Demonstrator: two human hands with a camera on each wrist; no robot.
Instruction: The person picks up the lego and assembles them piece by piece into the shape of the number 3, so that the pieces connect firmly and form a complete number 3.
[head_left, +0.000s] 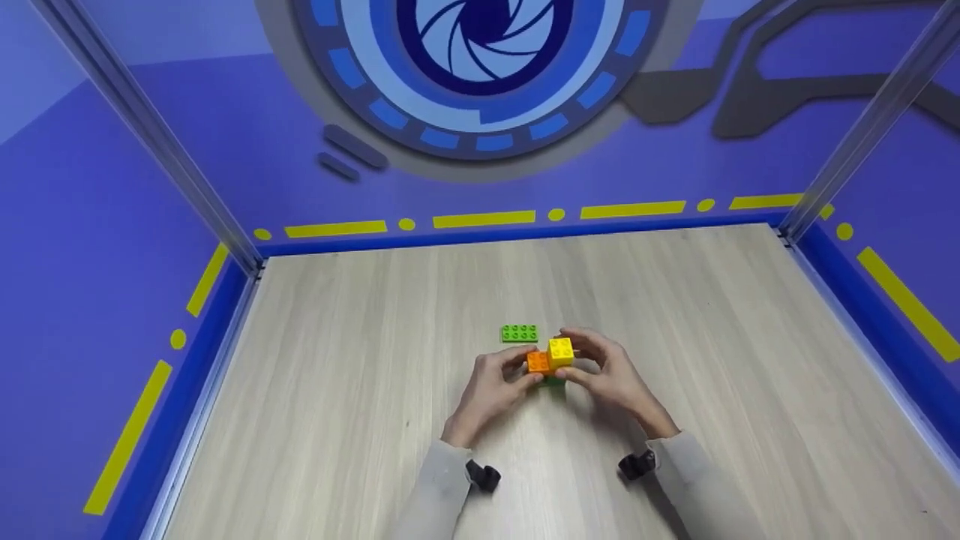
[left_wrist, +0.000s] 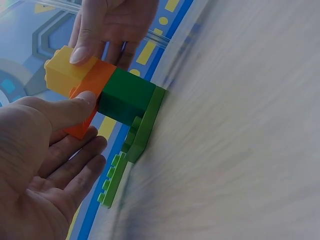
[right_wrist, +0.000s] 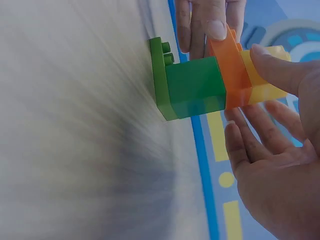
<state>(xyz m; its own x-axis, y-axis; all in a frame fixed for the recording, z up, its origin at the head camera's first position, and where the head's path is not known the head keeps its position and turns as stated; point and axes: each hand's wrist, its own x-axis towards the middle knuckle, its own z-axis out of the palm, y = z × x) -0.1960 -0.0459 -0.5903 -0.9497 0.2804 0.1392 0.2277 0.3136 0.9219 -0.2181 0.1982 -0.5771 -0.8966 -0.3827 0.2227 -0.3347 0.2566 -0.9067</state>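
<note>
A small stack of toy building bricks stands between the two hands. At its bottom is a green studded plate [right_wrist: 160, 80], with a dark green block [left_wrist: 127, 95] on one end. Across that block lies an orange brick [head_left: 537, 363], jutting out to the left. A yellow block [head_left: 560, 352] tops the orange brick's right end. My left hand [head_left: 495, 382] pinches the jutting orange end between thumb and fingers. With its thumb on the near face, my right hand [head_left: 611, 373] grips the yellow block; its other fingertips are partly hidden behind the stack.
A light green studded plate [head_left: 520, 333] lies flat on the wood-grain table [head_left: 360, 375], just behind the stack. Blue panels [head_left: 480, 187] with yellow markings enclose the table at the back and both sides, joined by metal corner posts.
</note>
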